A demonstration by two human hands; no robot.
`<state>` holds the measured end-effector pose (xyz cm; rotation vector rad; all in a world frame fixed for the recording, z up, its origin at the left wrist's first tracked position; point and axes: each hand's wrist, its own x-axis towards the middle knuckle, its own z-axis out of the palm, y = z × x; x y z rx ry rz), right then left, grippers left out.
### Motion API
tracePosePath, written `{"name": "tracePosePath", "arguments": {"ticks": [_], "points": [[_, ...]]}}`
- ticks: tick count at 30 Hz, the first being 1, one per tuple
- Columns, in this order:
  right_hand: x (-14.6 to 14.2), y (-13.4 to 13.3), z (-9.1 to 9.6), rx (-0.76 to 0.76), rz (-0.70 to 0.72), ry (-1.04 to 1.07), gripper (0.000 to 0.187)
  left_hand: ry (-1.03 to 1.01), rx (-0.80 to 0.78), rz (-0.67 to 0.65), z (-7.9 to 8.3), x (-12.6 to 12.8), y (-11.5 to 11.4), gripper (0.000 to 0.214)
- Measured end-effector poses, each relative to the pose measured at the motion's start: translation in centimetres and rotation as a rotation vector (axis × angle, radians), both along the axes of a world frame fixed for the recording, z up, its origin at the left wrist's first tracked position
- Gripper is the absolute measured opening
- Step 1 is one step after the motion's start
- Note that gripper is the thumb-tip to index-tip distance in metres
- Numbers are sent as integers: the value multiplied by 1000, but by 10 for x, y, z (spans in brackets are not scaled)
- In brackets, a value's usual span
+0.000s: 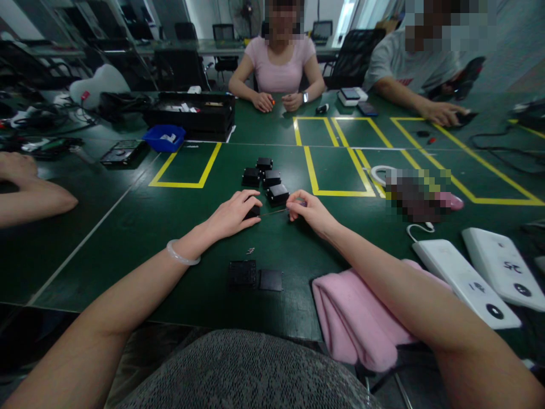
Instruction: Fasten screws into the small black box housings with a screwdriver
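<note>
My left hand (233, 215) is closed around a small black box (252, 212) on the green table. In my right hand (307, 211) a screwdriver (275, 213) is pinched, its thin shaft pointing left toward that box. Whether the tip touches the box I cannot tell. Just beyond my hands stand several similar black boxes (277, 193) in a cluster. Nearer to me lie a few small screws (250, 250), an opened black housing (242, 274) and a flat black cover (271, 280) side by side.
A pink cloth (357, 318) lies under my right forearm. White power banks (464, 278) rest at the right. Farther off are a blue tray (164, 138), a black crate (191, 116) and yellow tape outlines (340, 193). Two people sit opposite; another person's arm (34, 193) rests at the left.
</note>
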<state>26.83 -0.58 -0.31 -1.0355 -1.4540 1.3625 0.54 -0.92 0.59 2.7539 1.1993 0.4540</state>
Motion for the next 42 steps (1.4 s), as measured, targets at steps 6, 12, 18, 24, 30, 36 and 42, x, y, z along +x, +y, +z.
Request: {"name": "tracePosePath", "arguments": {"ticks": [6,12,18,24,30,36,42], "points": [[0,-1,1,-4,24,-3,44,5,9,0,0,1,0,30],[0,-2,2,-13,35,-5,43,0,18,-1,0,0,-1,30],[1,-1,2,0,19,-6,38,-7,4,0,0,0,-1,30],[2,-1,5,-21,5,-15,42,-2,8,1,1,0,-1,31],[1,-2,5,-2,-12,-43,46,8,-5,10,2,1,-1,32],[2,-2,3,15,43,-53,45,10,9,7,0,0,-1,31],[3,-2,5,19,23,-49,36,5,5,10,1,1,-1,31]]}}
